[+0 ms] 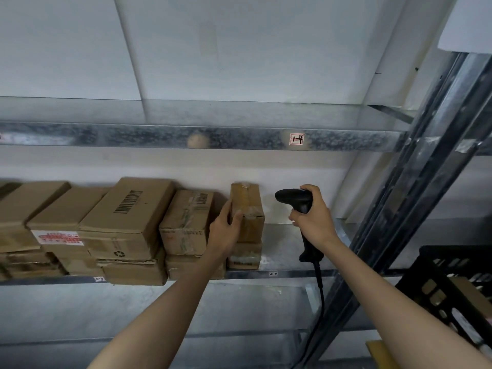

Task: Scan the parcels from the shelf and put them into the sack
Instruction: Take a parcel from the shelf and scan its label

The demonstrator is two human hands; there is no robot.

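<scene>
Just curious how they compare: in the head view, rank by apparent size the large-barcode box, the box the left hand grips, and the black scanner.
1. Large-barcode box: clearly largest.
2-3. Unsure: the gripped box in the left hand looks bulkier, the scanner in the right hand longer.

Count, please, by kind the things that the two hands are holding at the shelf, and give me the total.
Cardboard parcel: 1, held by the left hand
Barcode scanner: 1, held by the right hand
Total: 2
</scene>
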